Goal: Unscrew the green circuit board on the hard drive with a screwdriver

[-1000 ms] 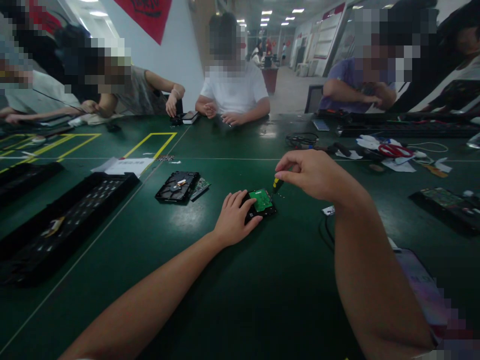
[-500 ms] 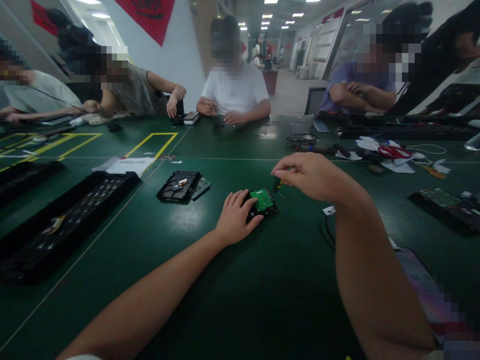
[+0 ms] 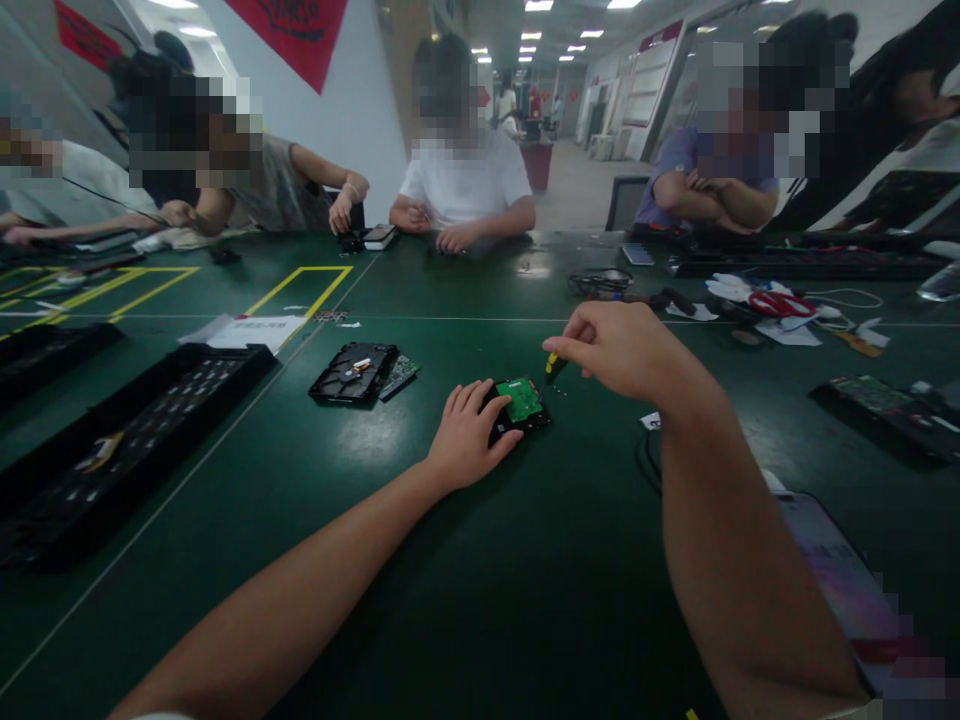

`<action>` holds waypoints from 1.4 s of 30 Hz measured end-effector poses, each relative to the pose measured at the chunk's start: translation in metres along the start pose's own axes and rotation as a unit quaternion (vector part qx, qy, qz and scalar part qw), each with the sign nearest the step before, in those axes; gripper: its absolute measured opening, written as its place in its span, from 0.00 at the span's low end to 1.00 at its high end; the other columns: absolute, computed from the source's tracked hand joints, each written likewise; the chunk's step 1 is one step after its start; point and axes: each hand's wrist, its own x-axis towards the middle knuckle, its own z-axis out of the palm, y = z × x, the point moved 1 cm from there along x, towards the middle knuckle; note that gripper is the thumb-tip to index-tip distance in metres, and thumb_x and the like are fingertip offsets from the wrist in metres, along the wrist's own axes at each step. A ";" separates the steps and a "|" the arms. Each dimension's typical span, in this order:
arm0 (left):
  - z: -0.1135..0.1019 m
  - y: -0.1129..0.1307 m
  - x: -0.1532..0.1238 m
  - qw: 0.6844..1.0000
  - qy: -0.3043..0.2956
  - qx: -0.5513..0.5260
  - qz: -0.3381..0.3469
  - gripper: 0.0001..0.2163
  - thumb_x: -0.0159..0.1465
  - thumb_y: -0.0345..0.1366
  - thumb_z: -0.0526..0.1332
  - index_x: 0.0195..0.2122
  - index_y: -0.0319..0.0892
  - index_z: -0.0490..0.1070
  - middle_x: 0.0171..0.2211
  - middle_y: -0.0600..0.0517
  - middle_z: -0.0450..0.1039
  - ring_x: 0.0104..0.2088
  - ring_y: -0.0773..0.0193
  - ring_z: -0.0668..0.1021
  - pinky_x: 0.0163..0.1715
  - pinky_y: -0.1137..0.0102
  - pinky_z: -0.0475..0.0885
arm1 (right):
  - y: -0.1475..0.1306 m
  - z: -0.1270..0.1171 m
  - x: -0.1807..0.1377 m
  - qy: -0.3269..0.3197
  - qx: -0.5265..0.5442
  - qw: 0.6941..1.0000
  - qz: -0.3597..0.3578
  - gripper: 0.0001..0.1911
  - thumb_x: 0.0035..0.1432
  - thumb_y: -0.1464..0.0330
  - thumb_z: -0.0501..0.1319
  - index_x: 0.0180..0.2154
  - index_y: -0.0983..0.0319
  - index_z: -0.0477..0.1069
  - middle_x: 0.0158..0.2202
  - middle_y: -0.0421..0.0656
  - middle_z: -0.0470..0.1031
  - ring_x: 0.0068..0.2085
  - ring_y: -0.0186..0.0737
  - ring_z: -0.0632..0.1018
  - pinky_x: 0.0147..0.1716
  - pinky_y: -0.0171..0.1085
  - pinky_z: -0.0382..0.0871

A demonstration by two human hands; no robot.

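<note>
Black drive point(image 3: 537, 423): flat on the green table point(image 3: 480, 570), partly under the left hand point(image 3: 466, 440), with its green board point(image 3: 523, 397) facing up.
Left hand: spread over the left end of the black drive, unclenched, bracing it from above.
Right hand point(image 3: 619, 345): raised to the right of the black drive, pinching a screwdriver point(image 3: 552, 364) by its yellow-and-dark handle.
Screwdriver tip: pointing down at the right side of the black drive, shaft leaning; too small to tell if seated.
Driver angle: best brought square to the black drive, to avoid slipping across the board.
Driver turn: best done slowly, with light downward pressure.
Left fingers: best braced against twist, clear of the tip's path.
Small bits point(image 3: 561, 392): just right of the black drive, perhaps screws; easily scattered by a careless wrist.
Second drive point(image 3: 352, 373): left of the black drive, well apart, beside a loose circuit board point(image 3: 400, 377).
</note>
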 end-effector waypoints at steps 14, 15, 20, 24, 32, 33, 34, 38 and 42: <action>0.001 0.000 0.000 1.000 0.003 0.004 0.002 0.26 0.73 0.54 0.62 0.66 0.45 0.70 0.72 0.39 0.62 0.72 0.40 0.64 0.73 0.40 0.57 | -0.004 -0.002 0.000 -0.036 0.036 0.998 -0.049 0.13 0.66 0.72 0.61 0.44 0.60 0.85 0.42 0.45 0.87 0.39 0.43 0.84 0.42 0.39 0.73; 0.001 0.000 0.000 1.000 0.003 0.003 0.001 0.26 0.73 0.54 0.62 0.66 0.45 0.70 0.72 0.39 0.62 0.72 0.40 0.64 0.73 0.40 0.57 | -0.004 -0.001 0.001 -0.034 0.034 0.998 -0.046 0.12 0.66 0.71 0.62 0.43 0.60 0.84 0.42 0.45 0.87 0.39 0.43 0.84 0.41 0.39 0.73; 0.001 0.000 0.000 1.000 0.005 -0.008 -0.001 0.26 0.73 0.54 0.62 0.66 0.47 0.70 0.73 0.40 0.62 0.72 0.40 0.64 0.73 0.38 0.56 | -0.001 0.001 0.002 -0.006 -0.001 1.000 0.004 0.13 0.66 0.58 0.66 0.35 0.61 0.81 0.30 0.45 0.84 0.33 0.44 0.83 0.37 0.40 0.72; 0.001 -0.001 -0.001 1.000 0.004 -0.005 0.000 0.26 0.73 0.54 0.62 0.66 0.47 0.70 0.73 0.40 0.61 0.73 0.40 0.64 0.73 0.38 0.57 | 0.000 0.002 0.001 -0.016 -0.004 1.000 0.021 0.19 0.67 0.53 0.66 0.32 0.60 0.80 0.22 0.42 0.80 0.29 0.43 0.82 0.35 0.39 0.70; 0.003 -0.002 0.000 1.000 0.003 0.002 0.000 0.26 0.72 0.54 0.62 0.66 0.46 0.70 0.72 0.39 0.62 0.72 0.40 0.64 0.72 0.39 0.57 | -0.004 0.006 0.002 -0.033 0.046 0.997 -0.055 0.12 0.67 0.68 0.62 0.48 0.60 0.83 0.41 0.45 0.87 0.37 0.43 0.84 0.42 0.39 0.72; 0.004 -0.002 0.000 1.000 0.004 0.001 -0.001 0.26 0.72 0.54 0.63 0.66 0.47 0.70 0.72 0.40 0.62 0.72 0.40 0.64 0.72 0.39 0.57 | -0.005 0.007 0.003 -0.030 0.040 0.997 -0.060 0.13 0.68 0.68 0.61 0.48 0.60 0.83 0.42 0.45 0.87 0.39 0.43 0.84 0.43 0.39 0.71; 0.004 -0.002 0.000 1.000 0.005 0.000 -0.001 0.26 0.72 0.54 0.63 0.66 0.47 0.70 0.72 0.40 0.62 0.72 0.40 0.64 0.72 0.39 0.57 | -0.006 0.007 0.004 -0.027 0.035 0.997 -0.065 0.13 0.68 0.68 0.61 0.47 0.59 0.84 0.42 0.45 0.87 0.40 0.43 0.83 0.43 0.39 0.71; 0.002 0.000 0.000 1.000 0.008 0.002 0.001 0.26 0.73 0.54 0.62 0.66 0.46 0.70 0.72 0.39 0.62 0.72 0.40 0.64 0.73 0.39 0.57 | -0.004 0.007 0.005 -0.028 0.038 0.997 -0.064 0.11 0.68 0.68 0.61 0.43 0.59 0.84 0.41 0.44 0.86 0.40 0.43 0.83 0.43 0.39 0.70; 0.000 0.001 0.000 1.000 0.006 0.005 0.001 0.26 0.73 0.54 0.62 0.65 0.45 0.71 0.72 0.39 0.63 0.72 0.40 0.65 0.73 0.40 0.57 | 0.000 0.006 0.005 -0.012 0.031 0.999 -0.026 0.09 0.67 0.65 0.64 0.42 0.60 0.83 0.38 0.45 0.86 0.36 0.43 0.83 0.40 0.39 0.71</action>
